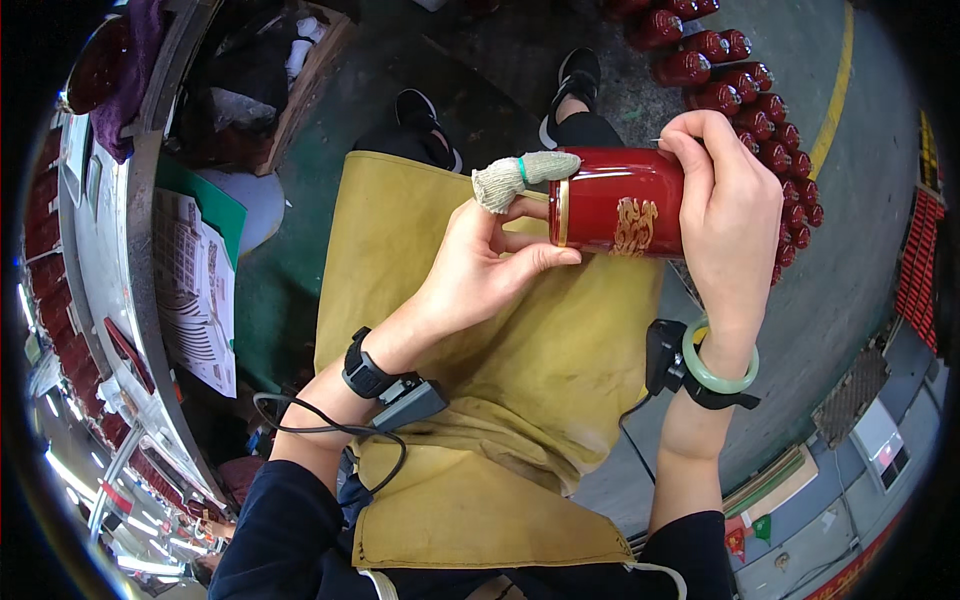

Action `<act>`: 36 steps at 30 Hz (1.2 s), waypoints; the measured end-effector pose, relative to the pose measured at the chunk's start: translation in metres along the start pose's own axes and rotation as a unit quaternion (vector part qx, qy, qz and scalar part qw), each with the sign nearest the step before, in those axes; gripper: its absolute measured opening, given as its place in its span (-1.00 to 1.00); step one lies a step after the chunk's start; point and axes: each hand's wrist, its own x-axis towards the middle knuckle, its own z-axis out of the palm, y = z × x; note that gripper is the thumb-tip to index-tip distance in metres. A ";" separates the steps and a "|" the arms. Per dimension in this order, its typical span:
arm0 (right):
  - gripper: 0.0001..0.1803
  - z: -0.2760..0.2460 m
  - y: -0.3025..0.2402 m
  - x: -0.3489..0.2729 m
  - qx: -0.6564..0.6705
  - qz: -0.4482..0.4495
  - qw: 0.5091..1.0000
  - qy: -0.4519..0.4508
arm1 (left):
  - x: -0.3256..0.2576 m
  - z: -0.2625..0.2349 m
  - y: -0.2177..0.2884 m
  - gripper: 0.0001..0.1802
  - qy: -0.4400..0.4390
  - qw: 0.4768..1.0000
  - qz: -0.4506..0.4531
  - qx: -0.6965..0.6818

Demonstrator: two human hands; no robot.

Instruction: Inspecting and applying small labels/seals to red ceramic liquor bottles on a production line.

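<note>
Red jar (620,203): glossy, with a gold band and gold motif; we hold it on its side above our lap, between both hands.
Right hand (725,215): we grip the jar's far end, fingers curled over the top.
Left hand (480,265): we hold the jar's banded end with thumb and fingers; one finger wears a knitted cot (520,175) that rests against the rim.
Apron (480,400): mustard cloth across our knees, just under the jar.
Bangle (718,365): pale green, on our right wrist.
Jars (745,95): more red ones, lined up on the floor beyond our right hand.
</note>
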 end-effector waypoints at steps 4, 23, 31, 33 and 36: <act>-0.86 0.000 0.002 0.012 0.013 0.012 0.999 -0.039 | 0.001 -0.001 -0.004 -0.22 -0.003 1.000 -0.005 0.020; -0.86 -0.012 -0.001 0.007 0.075 0.035 0.993 -0.086 | -0.004 -0.002 0.010 -0.21 -0.019 1.000 -0.004 0.000; -0.86 -0.016 -0.028 -0.030 0.112 -0.107 0.988 0.022 | -0.028 0.013 0.018 -0.24 0.034 0.998 -0.054 -0.027; -0.77 -0.013 -0.037 -0.041 0.144 -0.126 0.981 -0.021 | -0.027 0.011 0.018 -0.24 0.032 0.998 -0.051 -0.024; -0.75 -0.006 -0.039 -0.047 0.154 -0.118 0.981 -0.027 | -0.026 0.007 0.020 -0.07 -0.033 0.998 -0.025 0.044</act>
